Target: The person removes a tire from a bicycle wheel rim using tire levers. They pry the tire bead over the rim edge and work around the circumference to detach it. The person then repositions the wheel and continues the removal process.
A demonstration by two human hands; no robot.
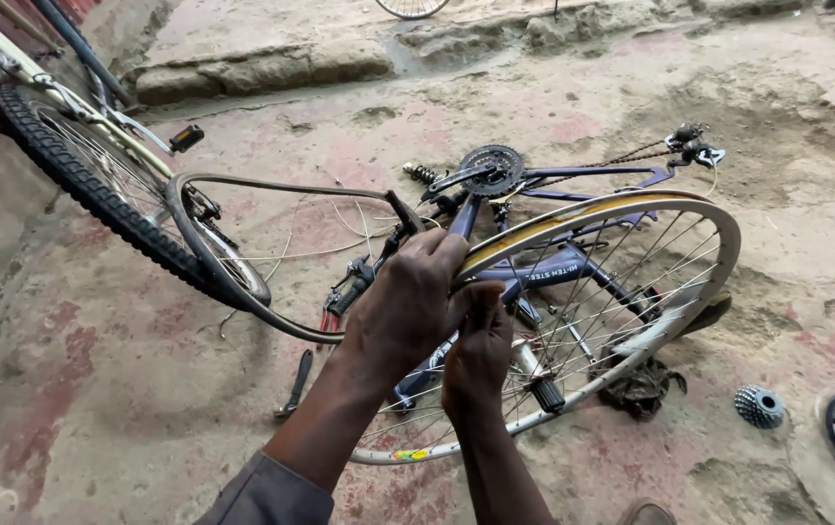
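Both hands meet at the near-left edge of a bare bicycle wheel, which is held up off the ground and tilted, its silver rim running away from the hands toward the upper right. The left hand lies over the top of the rim with its fingers curled shut around the rim and the end of a dark rubber strip, probably a rim band or tyre bead, though the view is too poor to be sure which. The right hand sits just below and touching the left, its fingers bent closed against the rim's inner side among the spokes. From the fingers the strip loops out to the left in a wide oval, its long axis roughly level, hanging free of the rim; so the loose part lies to the left of both hands, and the left hand is the nearer one. Under the wheel a blue bicycle frame lies on its side on the floor, its crank and chainring upward. Another bicycle's rear wheel with a knobbly tyre stands at the left. A flat tool lies on the ground below the strip, and a sprocket cluster lies at the right. The ground is rough, patchy concrete with red stains, outdoors.
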